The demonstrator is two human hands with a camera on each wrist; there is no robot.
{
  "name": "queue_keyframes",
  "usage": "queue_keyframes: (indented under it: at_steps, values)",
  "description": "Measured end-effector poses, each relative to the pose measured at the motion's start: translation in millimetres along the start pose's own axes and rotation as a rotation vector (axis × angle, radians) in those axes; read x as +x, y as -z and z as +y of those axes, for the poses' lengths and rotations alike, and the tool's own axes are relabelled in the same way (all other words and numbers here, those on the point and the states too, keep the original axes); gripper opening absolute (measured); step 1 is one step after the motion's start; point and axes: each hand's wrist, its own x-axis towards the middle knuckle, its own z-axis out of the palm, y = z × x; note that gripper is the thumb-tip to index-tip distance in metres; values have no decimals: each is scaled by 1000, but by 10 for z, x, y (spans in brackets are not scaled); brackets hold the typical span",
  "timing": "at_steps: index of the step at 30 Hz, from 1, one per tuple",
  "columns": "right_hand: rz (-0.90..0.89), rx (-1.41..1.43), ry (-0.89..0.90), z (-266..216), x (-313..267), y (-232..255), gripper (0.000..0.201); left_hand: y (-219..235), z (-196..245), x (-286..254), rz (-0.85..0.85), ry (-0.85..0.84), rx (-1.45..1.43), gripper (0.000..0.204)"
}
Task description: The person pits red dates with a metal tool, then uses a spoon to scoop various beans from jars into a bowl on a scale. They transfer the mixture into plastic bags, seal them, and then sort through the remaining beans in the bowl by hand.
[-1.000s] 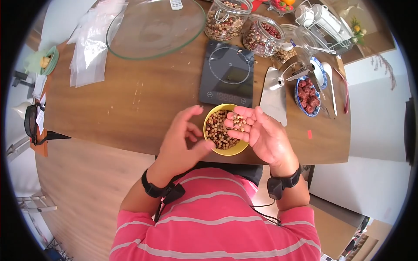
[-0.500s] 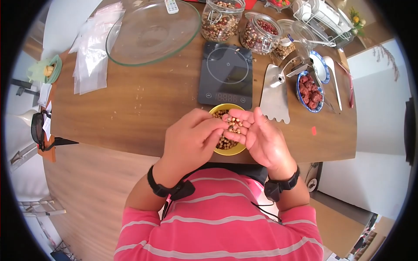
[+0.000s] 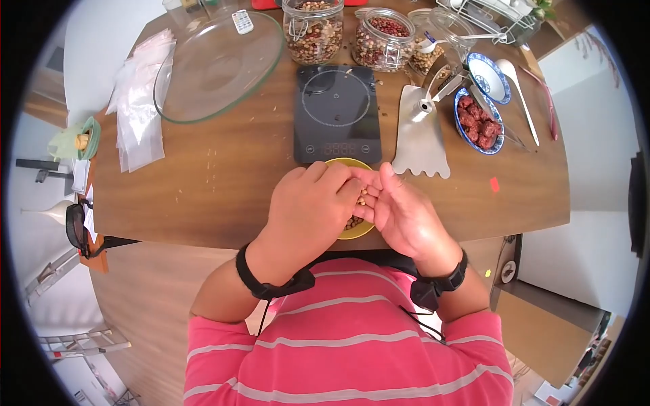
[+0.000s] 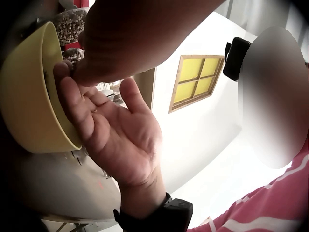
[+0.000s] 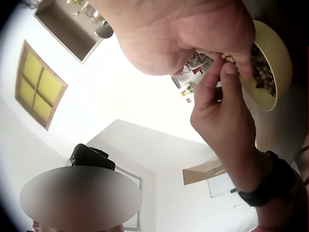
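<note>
My right hand (image 3: 407, 220) is turned palm up over the yellow bowl (image 4: 21, 96), fingers extended, with a few tan beans (image 3: 363, 196) lying on them. From the other side my left hand (image 3: 305, 206) reaches across, its back to the head camera. In the right wrist view its thumb and forefinger meet on a small tan bean (image 5: 228, 57) at the right hand's fingers. Mixed tan and dark beans (image 5: 263, 75) fill part of the bowl. Most of the bowl is hidden under both hands in the head view.
Just beyond the bowl lies a black kitchen scale (image 3: 336, 115). Right of it are a metal scraper (image 3: 420, 139) and a blue-and-white bowl (image 3: 500, 143) of dark red dried fruit. Bean-filled glass jars (image 3: 382, 44) stand behind; a large glass dish (image 3: 217, 101) and plastic bags (image 3: 140, 132) lie left.
My left hand has come in from beside the bowl to the right hand's fingers, covering more of the beans there. The right hand stays palm up. The head view has shifted slightly.
</note>
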Motion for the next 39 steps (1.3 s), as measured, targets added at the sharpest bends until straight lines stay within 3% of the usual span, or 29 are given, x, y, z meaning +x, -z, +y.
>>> queue_keyframes:
  at_steps: [8, 17, 27, 32, 39]
  values:
    - [-41, 29, 10, -15, -28, 59, 59, -68, 73, 57, -44, 98, 18, 9]
    - [-21, -10, 16, -10, -26, 42, 59, -86, 94, 71, -49, -12, 126, 9]
    - [-28, -61, 27, -8, -22, -17, 59, -90, 114, 111, 4, 2, 80, 10]
    - [29, -25, 25, -72, -43, -37, 60, 75, 34, -54, 31, 216, -58, 14]
    - [41, -156, 19, -81, -55, -39, 60, 13, -14, -175, 63, 262, -219, 16]
